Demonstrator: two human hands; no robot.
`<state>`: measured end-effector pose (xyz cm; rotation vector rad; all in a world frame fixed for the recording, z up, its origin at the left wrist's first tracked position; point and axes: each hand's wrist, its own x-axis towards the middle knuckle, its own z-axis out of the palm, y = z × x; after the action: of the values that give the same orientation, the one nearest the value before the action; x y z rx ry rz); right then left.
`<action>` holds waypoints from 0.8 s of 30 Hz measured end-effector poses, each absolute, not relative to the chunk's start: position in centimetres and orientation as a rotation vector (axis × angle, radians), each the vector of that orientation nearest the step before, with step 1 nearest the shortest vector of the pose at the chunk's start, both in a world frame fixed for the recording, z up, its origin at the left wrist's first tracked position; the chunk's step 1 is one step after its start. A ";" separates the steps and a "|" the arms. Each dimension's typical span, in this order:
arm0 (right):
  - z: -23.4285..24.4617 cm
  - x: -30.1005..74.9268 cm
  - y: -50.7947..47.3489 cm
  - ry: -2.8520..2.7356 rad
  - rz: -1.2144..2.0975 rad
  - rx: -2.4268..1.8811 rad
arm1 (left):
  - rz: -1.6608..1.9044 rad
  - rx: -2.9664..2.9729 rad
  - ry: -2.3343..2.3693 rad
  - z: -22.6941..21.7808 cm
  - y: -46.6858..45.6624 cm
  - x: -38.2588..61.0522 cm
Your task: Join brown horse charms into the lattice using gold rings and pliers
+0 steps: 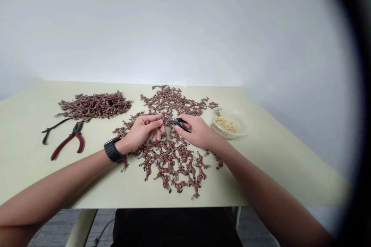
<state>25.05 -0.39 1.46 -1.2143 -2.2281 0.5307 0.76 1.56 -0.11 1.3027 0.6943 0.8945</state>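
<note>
My right hand grips a pair of small pliers with black handles, their metal jaws pointing left. Those jaw tips reach the fingertips of my left hand. Thumb and forefinger of the left hand are closed in a pinch; whatever lies between them is too small to make out. Under and around both hands spreads a layer of brown reindeer-like figures with dark feet. To the right of my right hand stands a clear plastic bowl holding small gold-coloured pieces.
A heaped pile of similar brown figures lies at the back left of the pale table. Before it rest red-handled pliers and a thin black strap-like item. A plain wall rises behind the table.
</note>
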 end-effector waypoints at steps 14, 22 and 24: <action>1.5 24.7 -0.7 -2.045 0.974 -1.226 | 0.961 1.691 0.860 -0.2 1.0 0.5; 2.1 24.9 -0.6 -1.563 1.886 -1.037 | 1.075 2.342 0.913 -0.2 1.9 -0.9; 1.9 24.8 -0.6 -1.685 1.604 -1.144 | 1.086 2.217 0.967 -0.2 1.9 -0.5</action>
<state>24.84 -0.55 1.90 -1.1438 -1.6852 1.6043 -0.49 1.90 -0.16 2.2173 0.9670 1.0863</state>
